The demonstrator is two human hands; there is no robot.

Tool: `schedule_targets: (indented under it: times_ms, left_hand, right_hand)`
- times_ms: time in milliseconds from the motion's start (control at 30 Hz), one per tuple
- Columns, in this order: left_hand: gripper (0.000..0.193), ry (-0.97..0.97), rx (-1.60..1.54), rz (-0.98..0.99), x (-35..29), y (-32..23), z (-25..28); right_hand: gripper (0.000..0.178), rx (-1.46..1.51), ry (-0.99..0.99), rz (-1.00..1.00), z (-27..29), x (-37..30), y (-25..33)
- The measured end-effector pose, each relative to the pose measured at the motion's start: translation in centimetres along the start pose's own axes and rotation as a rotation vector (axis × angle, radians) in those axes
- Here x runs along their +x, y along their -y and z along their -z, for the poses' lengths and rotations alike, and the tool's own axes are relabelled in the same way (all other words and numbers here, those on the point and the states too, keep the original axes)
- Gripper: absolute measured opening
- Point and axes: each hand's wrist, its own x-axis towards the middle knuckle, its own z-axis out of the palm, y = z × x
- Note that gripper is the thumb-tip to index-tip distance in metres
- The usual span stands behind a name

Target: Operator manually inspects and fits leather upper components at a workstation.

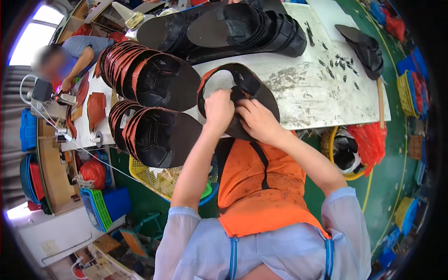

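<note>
In front of me at the table's near edge lies an unfinished shoe upper (268, 100), dark with a reddish rim and a pale grey patch inside. My left hand (219, 109) is closed on it, knuckles up, over the lower end of the pale patch. Beside it, my right hand (256, 119) has its fingers bent and pressed together at the black strap in the middle. What lies under the fingertips of both hands is hidden. To the left, nearly touching this piece, stand two stacks of similar red-and-black shoe uppers (179, 84).
Black shoe uppers (219, 32) are piled at the back of the white table (298, 93). Small black parts (343, 63) lie scattered right, near a black upper (366, 49). Yellow baskets (154, 179) stand below the edge. A person (86, 51) works at far left.
</note>
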Motion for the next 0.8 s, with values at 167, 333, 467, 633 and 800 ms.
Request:
schedule_targets:
  times_ms: [167, 333, 467, 633, 800]
  left_hand:
    - [0.033, 0.06, -0.014, 0.061, 1.9, -0.5, 1.1]
    - [0.035, 0.069, -0.022, 0.113, 2.5, 0.0, 1.2]
    - [0.037, 0.076, -0.014, 0.128, 2.5, 0.3, 1.1]
    - [0.04, 0.093, -0.014, 0.143, 2.8, -0.3, 1.4]
    - [0.041, 0.113, -0.012, 0.146, 3.3, -0.4, 1.6]
  right_hand:
    - [0.038, -0.062, -0.078, 0.028, -0.5, 0.9, -0.5]
    - [0.04, -0.002, -0.051, 0.003, -0.7, 0.6, -1.2]
    - [0.04, -0.001, -0.051, 0.043, -0.9, 0.4, -1.4]
    - [0.038, -0.04, 0.019, 0.054, -0.4, 0.9, -1.6]
    - [0.041, -0.141, -0.039, 0.12, -1.0, 0.3, -1.7]
